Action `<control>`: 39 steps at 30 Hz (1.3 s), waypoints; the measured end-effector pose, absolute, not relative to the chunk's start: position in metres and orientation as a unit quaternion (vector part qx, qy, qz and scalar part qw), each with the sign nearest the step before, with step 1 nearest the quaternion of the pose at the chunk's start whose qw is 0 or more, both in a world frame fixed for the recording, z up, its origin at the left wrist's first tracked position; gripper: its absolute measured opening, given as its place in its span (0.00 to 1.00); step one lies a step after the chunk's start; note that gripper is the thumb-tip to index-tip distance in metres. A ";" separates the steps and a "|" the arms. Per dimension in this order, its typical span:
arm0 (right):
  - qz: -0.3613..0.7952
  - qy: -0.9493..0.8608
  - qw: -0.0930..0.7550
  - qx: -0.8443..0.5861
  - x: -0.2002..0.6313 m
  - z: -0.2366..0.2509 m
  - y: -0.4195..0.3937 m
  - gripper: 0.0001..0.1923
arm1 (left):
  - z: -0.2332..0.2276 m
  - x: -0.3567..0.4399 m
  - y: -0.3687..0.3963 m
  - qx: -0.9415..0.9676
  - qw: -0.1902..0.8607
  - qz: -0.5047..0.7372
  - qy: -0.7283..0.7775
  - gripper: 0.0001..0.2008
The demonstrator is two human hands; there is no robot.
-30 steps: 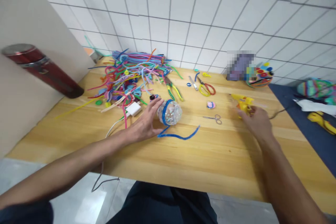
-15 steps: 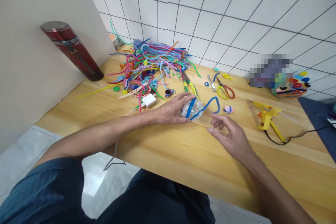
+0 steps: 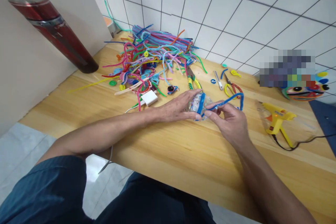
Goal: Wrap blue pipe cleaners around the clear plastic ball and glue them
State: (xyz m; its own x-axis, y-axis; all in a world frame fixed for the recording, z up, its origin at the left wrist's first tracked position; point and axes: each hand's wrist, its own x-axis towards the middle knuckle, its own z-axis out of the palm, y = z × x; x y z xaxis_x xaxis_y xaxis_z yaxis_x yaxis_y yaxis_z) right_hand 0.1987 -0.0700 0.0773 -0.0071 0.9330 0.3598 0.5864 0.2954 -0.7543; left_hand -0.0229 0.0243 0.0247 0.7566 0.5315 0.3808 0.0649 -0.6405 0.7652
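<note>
My left hand point(image 3: 181, 106) is closed around the left side of a clear, shiny ball-like object point(image 3: 195, 104) on the table. A blue pipe cleaner point(image 3: 225, 101) wraps across that object, and its free length bends out to the right. Between the thumb and fingers of my right hand point(image 3: 231, 120) the pipe cleaner is pinched, close to the clear object. Just behind the left hand lie pliers point(image 3: 192, 78) with yellow-green handles. Part of the clear object is hidden by my left fingers.
Behind is a heap of coloured pipe cleaners point(image 3: 162, 45). A white charger point(image 3: 149, 98) lies left. Scissors point(image 3: 233, 89), a craft knife point(image 3: 218, 80) and a yellow glue gun point(image 3: 278, 117) lie right. A decorated colourful object point(image 3: 301, 92) stands farther right; a red flask point(image 3: 57, 31) stands left.
My right hand has moved in from open beside the clear object and now pinches the blue pipe cleaner. The left hand keeps its hold, and the camera view has shifted slightly.
</note>
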 end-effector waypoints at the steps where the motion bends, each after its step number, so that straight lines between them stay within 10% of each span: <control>1: 0.194 -0.679 0.432 -0.561 0.199 0.076 -0.070 0.04 | 0.021 -0.023 0.024 0.852 0.385 0.312 0.168 0.47; 7: 0.192 -0.682 0.450 -0.543 0.196 0.071 -0.071 0.02 | 0.008 -0.018 0.021 0.856 0.364 0.335 0.147 0.58; 39: 0.123 -0.680 0.447 -0.569 0.187 0.072 -0.070 0.04 | 0.021 -0.015 0.001 0.861 0.328 0.352 0.166 0.41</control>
State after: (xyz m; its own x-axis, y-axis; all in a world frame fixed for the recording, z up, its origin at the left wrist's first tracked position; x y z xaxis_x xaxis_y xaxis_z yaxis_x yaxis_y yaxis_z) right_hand 0.1869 -0.0701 0.0721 0.0463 0.8826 0.4678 0.6635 0.3229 -0.6749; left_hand -0.0149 0.0012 0.0208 0.6971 0.5171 0.4966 0.0560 -0.7299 0.6813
